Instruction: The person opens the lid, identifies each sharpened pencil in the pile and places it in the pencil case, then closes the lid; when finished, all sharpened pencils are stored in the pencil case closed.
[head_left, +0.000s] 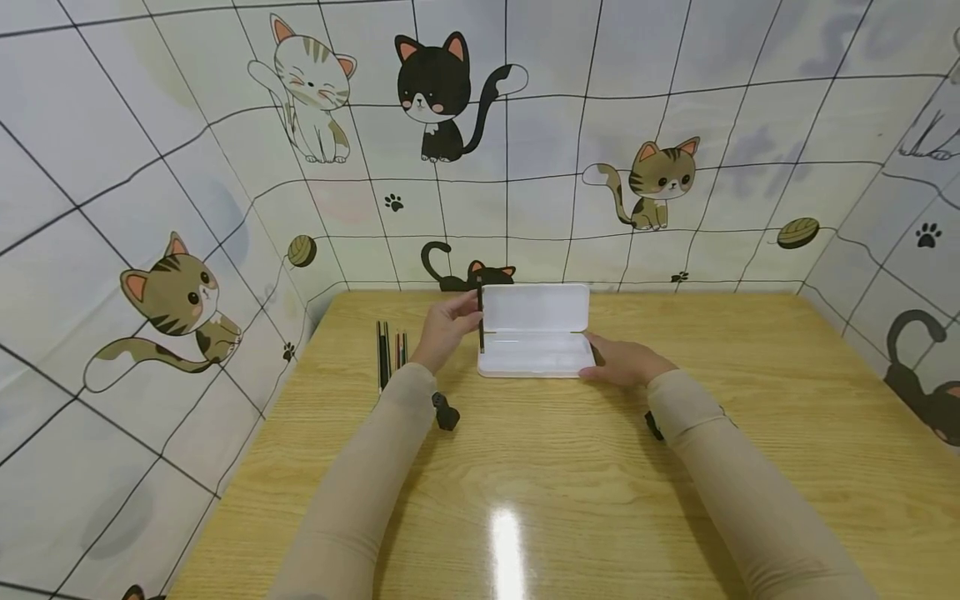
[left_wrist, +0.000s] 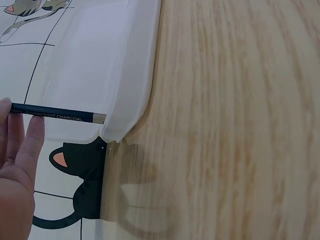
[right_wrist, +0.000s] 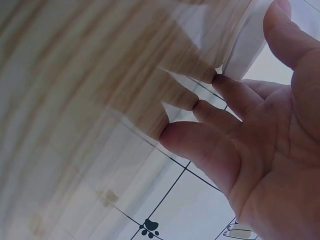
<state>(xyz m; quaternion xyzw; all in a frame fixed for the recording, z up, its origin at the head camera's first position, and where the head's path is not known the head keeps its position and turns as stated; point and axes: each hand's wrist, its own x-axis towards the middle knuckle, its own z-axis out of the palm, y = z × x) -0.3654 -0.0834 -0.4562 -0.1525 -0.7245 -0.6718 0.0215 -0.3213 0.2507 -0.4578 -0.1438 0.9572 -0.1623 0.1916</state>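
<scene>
The left hand pinches a dark pencil between thumb and fingers, well back from its pale end, a grip that probably serves to keep that end free and easy to aim. The pencil is at the left edge of a white box, roughly in line with the box's short side; the views leave it uncertain whether the two touch. Its side reads CHARCOAL. The box sits on the counter with its lid raised at the back, so the tray faces the person. The right hand is spread around the box's right side, fingertips down on the counter, likely to steady it. More pencils lie side by side left of the left hand, presumably for easy reach.
</scene>
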